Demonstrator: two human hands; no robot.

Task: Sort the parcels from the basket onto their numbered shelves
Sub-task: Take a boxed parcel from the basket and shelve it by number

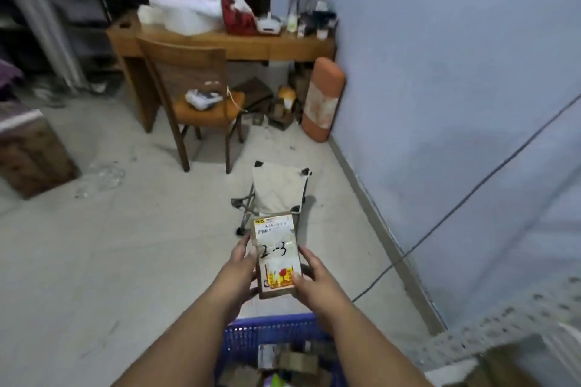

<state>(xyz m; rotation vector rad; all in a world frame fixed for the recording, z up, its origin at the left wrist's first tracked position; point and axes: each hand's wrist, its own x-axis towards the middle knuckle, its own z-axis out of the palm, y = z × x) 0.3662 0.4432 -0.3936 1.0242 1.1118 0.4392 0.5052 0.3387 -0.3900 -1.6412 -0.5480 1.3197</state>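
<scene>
A small cardboard parcel (276, 253) with a shipping label and a hand-written "2-3" is held up in front of me, label facing the camera. My left hand (240, 264) grips its left edge and my right hand (314, 276) grips its lower right corner. Directly below, at the bottom of the view, is the blue plastic basket (270, 334) with several more parcels (289, 361) inside. A perforated metal shelf edge (515, 324) juts in at the lower right.
A small folding stool (278, 195) stands on the floor just beyond the parcel. Farther off are a wooden chair (188, 85), a cluttered wooden desk (251, 44) and an orange cushion (323, 97) against the blue wall. A brown box (31, 154) sits at the left.
</scene>
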